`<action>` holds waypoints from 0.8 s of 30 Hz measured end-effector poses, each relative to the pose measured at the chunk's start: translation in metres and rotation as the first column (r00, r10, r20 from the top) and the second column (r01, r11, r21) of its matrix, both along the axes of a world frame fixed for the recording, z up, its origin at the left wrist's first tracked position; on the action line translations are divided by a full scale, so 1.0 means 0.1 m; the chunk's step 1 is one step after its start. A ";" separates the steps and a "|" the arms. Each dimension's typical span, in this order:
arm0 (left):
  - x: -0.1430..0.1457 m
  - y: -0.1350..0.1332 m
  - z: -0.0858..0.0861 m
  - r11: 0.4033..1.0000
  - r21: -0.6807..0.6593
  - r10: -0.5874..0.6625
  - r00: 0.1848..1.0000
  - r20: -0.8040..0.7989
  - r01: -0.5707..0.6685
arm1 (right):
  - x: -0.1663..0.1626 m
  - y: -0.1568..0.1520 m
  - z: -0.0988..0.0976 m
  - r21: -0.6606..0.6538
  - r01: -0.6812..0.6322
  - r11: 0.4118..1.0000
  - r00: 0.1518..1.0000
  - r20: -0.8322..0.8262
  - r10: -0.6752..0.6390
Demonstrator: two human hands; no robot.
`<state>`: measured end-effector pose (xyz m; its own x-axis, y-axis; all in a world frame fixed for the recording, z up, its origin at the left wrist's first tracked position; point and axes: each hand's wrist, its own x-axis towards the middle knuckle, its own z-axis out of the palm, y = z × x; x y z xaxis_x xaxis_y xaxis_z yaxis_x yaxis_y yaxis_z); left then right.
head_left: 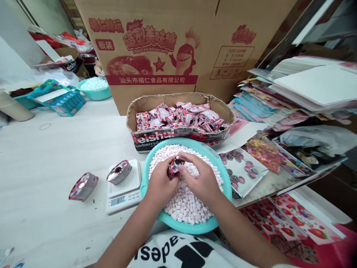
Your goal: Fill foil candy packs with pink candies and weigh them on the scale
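My left hand point(161, 180) is closed around a small red printed candy box point(173, 167) with a dark round opening on top. The thumb and fingertips of my right hand point(200, 176) are bent together at that opening; a bit of white shows by them, but what they pinch is hidden. Both hands are over a turquoise basin point(192, 227) full of small pale pink candies point(185, 208). Left of the basin, a similar box point(119, 172) lies on a white digital scale point(124, 199) with a lit display. Another such box point(83, 186) lies on the table farther left.
Behind the basin, a cut-down carton point(156, 136) holds many filled candy packs point(178, 115). A large cardboard box point(156, 63) stands at the back. Stacked printed card point(292, 89) crowds the right. A person's hand point(99, 69) reaches over another basin point(96, 93) at far left.
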<state>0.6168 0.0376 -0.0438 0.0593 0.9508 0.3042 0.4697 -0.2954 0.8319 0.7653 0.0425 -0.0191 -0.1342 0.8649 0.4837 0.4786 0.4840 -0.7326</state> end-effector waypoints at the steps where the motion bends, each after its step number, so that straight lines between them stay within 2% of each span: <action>1: 0.00 0.00 0.00 1.000 -0.003 -0.003 1.000 -0.010 0.003 | 0.01 0.01 0.00 -0.012 -0.012 1.000 1.000 -0.005 0.011; 6: 0.00 0.00 -0.03 1.000 0.010 -0.004 0.999 -0.044 0.004 | 0.06 0.14 -0.03 -0.100 0.012 0.995 0.997 -0.079 -0.020; 9: -0.01 0.00 -0.02 1.000 0.015 -0.005 0.999 -0.050 0.006 | 0.08 0.21 -0.04 -0.121 0.064 0.991 0.996 -0.060 -0.072; 14: 0.00 0.02 -0.04 1.000 0.023 -0.010 1.000 -0.013 0.011 | 0.06 0.17 0.02 -0.098 0.009 0.995 1.000 0.019 -0.007; 17: 0.05 0.03 -0.06 1.000 0.030 -0.003 1.000 0.007 0.003 | 0.07 0.13 0.04 -0.044 -0.005 0.999 1.000 -0.020 0.004; 19: 0.03 0.01 -0.01 0.999 0.053 0.011 1.000 0.016 -0.012 | 0.12 0.13 0.03 0.029 0.045 0.999 0.996 -0.079 -0.043; 21: -0.10 -0.07 0.10 0.993 0.090 0.069 0.997 0.025 -0.071 | 0.17 0.15 -0.02 0.056 0.155 0.986 0.980 -0.131 -0.146; 24: -0.59 -0.29 0.36 0.934 0.164 0.321 0.947 0.009 -0.318 | 0.22 0.21 -0.13 -0.080 0.269 0.960 0.942 -0.186 -0.280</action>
<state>0.5583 0.0082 -0.0078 -0.2326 0.8588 0.4564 0.5759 -0.2566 0.7762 0.7875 0.0631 -0.0318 0.2040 0.8799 0.4291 0.4337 0.3117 -0.8454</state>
